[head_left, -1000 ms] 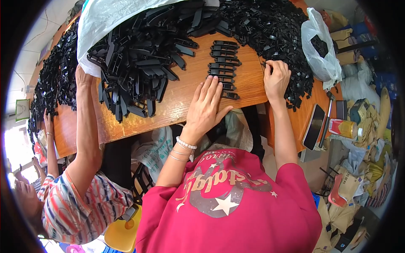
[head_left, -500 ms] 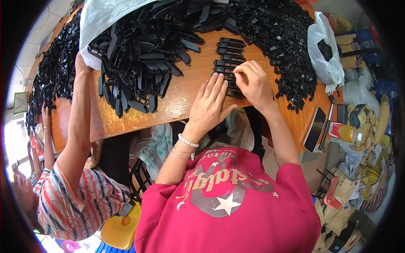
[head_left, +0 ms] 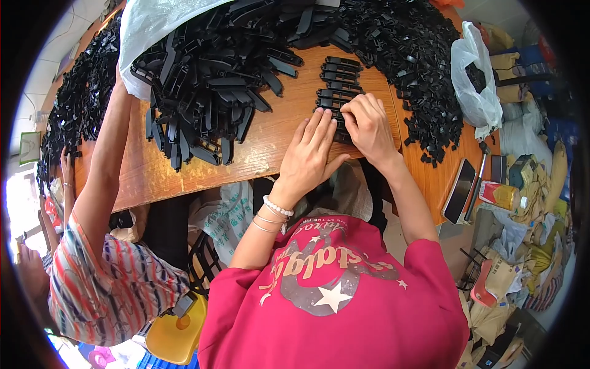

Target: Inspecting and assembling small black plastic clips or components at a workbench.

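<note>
A column of slim black plastic pieces (head_left: 342,69) lies side by side on the wooden table in front of me. My left hand (head_left: 305,154) rests flat on the near pieces, fingers stretched out and pressed down on their left ends. Over the right ends of the same pieces, my right hand (head_left: 373,130) is closed, thumb and forefinger pinched together. Whatever sits between those fingertips is too small or hidden to make out. Both hands partly cover the nearest pieces.
A heap of long black plastic parts (head_left: 215,92) lies left of the column. Small black parts (head_left: 424,74) pile up at the right, beside a white plastic bag (head_left: 470,92). A phone (head_left: 460,190) lies by the right edge. A co-worker's arm (head_left: 107,154) reaches in under a translucent bag (head_left: 144,43).
The whole view has shifted slightly. My hands keep nearly the same places over the pieces. At the left, the co-worker's arm has moved a little, and the hand is more hidden by the bag.
</note>
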`<control>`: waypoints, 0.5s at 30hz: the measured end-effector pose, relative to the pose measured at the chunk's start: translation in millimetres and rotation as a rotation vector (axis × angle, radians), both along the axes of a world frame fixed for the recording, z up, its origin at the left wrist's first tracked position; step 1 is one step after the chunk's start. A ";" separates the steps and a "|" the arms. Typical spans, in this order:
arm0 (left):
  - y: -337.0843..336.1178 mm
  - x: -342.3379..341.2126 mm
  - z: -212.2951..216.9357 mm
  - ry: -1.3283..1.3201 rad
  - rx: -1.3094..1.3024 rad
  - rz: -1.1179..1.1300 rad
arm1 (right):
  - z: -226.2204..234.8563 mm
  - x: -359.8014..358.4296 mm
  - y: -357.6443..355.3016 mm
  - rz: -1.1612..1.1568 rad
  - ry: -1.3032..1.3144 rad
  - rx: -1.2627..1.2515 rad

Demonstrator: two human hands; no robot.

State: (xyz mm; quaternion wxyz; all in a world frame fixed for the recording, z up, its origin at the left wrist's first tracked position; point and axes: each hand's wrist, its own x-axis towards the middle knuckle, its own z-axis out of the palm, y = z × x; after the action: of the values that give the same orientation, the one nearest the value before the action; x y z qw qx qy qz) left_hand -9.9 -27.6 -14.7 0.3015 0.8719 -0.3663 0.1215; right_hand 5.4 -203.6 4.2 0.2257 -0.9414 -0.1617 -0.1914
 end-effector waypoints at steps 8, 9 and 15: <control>-1.7 0.9 0.7 0.005 -0.013 -0.004 | -2.7 -12.8 -0.3 0.016 -0.051 0.052; -2.1 1.1 1.3 0.008 -0.015 -0.005 | -5.3 -14.1 0.6 0.007 -0.053 0.049; 1.2 1.6 -2.2 -0.021 0.067 0.014 | 1.2 -11.3 -7.9 -0.096 -0.022 0.165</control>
State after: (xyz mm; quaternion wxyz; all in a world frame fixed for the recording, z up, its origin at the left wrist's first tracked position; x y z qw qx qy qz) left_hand -8.4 -26.3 -16.9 0.2677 0.8826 -0.3672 0.1203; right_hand -5.9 -211.6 5.4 0.2913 -0.9241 -0.1027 -0.2252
